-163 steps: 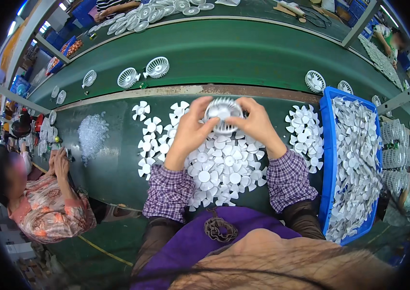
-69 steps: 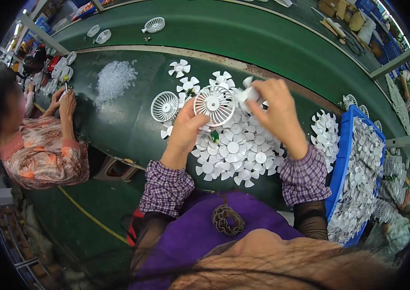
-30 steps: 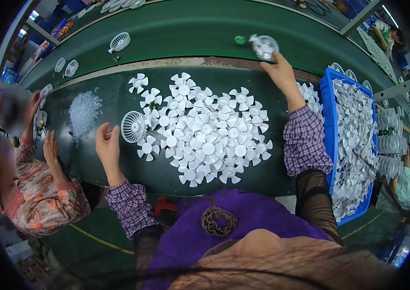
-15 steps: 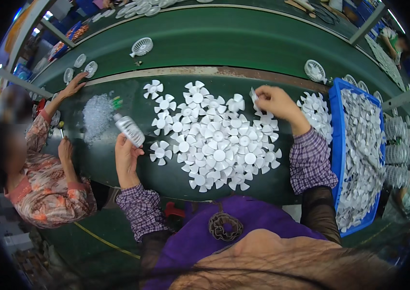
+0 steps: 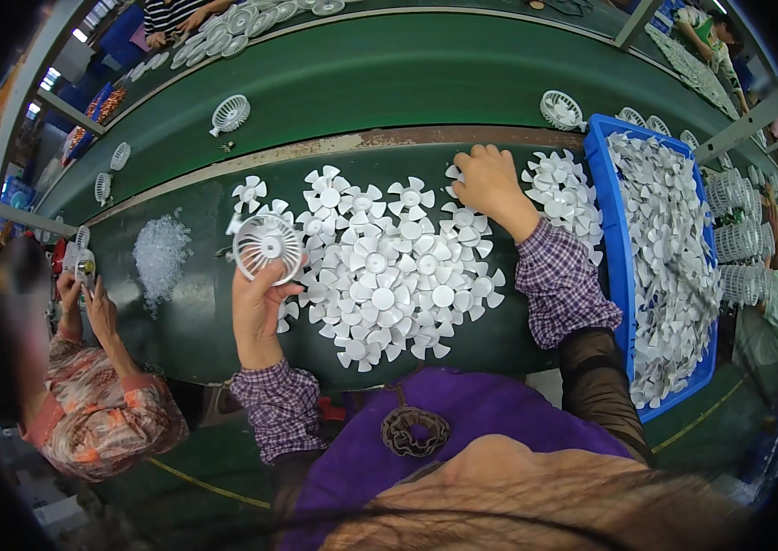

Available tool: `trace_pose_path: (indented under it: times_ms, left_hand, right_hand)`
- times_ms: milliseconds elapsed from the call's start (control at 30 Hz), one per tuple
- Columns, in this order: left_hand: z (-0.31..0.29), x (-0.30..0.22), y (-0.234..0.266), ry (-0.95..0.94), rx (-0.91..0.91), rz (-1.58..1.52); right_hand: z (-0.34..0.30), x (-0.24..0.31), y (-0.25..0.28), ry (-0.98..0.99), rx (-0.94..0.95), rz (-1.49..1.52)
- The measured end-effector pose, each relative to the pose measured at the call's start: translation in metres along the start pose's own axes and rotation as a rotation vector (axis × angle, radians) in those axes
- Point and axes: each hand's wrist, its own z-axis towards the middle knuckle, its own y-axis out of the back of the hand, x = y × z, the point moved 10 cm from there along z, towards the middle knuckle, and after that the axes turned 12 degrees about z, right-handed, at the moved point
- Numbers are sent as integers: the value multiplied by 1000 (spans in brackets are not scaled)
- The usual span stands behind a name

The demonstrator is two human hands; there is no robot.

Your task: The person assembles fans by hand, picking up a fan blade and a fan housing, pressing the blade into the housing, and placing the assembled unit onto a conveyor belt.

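My left hand [image 5: 257, 308] holds a round white fan grille [image 5: 268, 246] upright above the green table [image 5: 187, 312], at the left edge of a spread of white fan blades [image 5: 387, 275]. My right hand [image 5: 488, 184] rests on the far right part of that spread, its fingers curled over one white fan blade [image 5: 454, 174]. Whether it grips the blade is hidden by the hand. Both my sleeves are purple plaid.
A blue bin [image 5: 613, 239] full of fan blades stands at the right. A green conveyor belt [image 5: 389, 83] behind the table carries white grilles [image 5: 230, 114]. A heap of small clear parts [image 5: 160, 254] lies left. A person [image 5: 86, 386] works at my left.
My left hand has turned the grille from side-on to face me and raised it. My right hand stays at the far right of the blade spread.
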Motion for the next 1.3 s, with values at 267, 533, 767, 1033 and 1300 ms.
trace_pose_path:
  times_ms: [267,533,767,1033,1300]
  left_hand:
    - [-7,12,-20,67,-33,65]
    - [2,5,-55,-51,25,111]
    - [-12,-7,-93,-15,76,133]
    - [3,0,-86,-180,1,316]
    - [-10,3,-78,-215,106,426]
  right_hand:
    - [-11,5,12,-8,-53,-89]
    - [-22,69,57,294,-192,306]
    - [-53,184,61,669,-262,507]
    - [-50,195,53,648,-159,470]
    - [-41,156,47,455,80,917]
